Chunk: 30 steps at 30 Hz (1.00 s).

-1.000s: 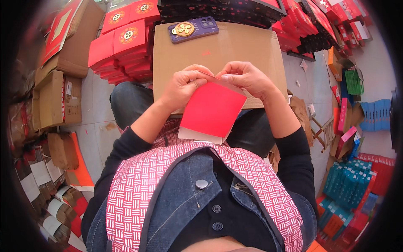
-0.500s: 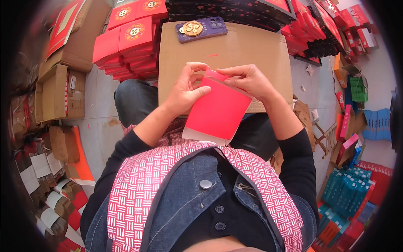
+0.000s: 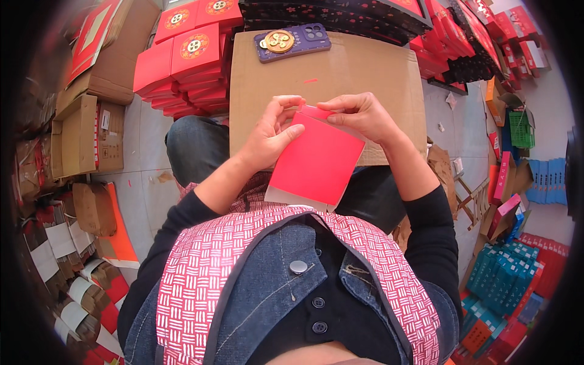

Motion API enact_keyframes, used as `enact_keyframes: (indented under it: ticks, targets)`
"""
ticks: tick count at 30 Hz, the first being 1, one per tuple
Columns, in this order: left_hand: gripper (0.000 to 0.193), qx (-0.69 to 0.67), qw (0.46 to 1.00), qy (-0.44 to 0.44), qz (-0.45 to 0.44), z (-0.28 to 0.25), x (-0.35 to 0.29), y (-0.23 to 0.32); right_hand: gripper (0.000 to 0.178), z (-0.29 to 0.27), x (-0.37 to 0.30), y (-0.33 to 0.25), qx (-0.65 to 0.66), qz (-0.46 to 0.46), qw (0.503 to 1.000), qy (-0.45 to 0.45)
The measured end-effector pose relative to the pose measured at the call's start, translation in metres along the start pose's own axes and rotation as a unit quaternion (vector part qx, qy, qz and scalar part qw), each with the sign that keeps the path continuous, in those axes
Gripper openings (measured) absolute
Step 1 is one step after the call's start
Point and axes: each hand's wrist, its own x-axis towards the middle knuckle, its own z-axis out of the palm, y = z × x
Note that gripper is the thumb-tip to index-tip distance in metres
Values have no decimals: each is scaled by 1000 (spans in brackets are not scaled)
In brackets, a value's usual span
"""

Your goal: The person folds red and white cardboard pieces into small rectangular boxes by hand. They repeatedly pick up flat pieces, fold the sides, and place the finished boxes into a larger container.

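Since the earlier frame the red box has tilted slightly, its top flap now pinched from both sides. The left hand grips its upper left edge — thumb across the red face — while the right hand pinches the top flap. Beyond the hands, a cardboard sheet carries a purple phone.

Red box's far flap behind hands

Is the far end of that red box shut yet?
Not yet. The red box has its end flap raised, pinched between the left hand and right hand. Its near end also looks open.
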Motion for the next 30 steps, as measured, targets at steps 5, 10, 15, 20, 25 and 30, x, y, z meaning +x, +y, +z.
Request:
enact_keyframes:
  ticks: [5, 10, 15, 20, 25, 30]
  targets:
    - [45, 4, 1000, 3, -4, -2, 1, 0, 27, 1, 2, 1, -27, -36, 999, 7]
    - [37, -33, 999, 24, -28, 3, 1, 6, 24, 7, 2, 0, -63, -49, 996, 29]
    - [19, 169, 985, 39, 24, -3, 10, -8, 17, 12, -1, -1, 6, -46, 999, 20]
    - [13, 124, 985, 119, -10, 0, 11, -1, 22, -10, -19, 13, 192, 20, 974, 115]
    - [15, 378, 915, 74, 116, -2, 19, 6, 25, -7, -42, 15, 240, 92, 958, 126]
    - [16, 563, 812, -30, 149, 23, 35, 26, 27, -7, -38, 13, 223, 106, 960, 128]
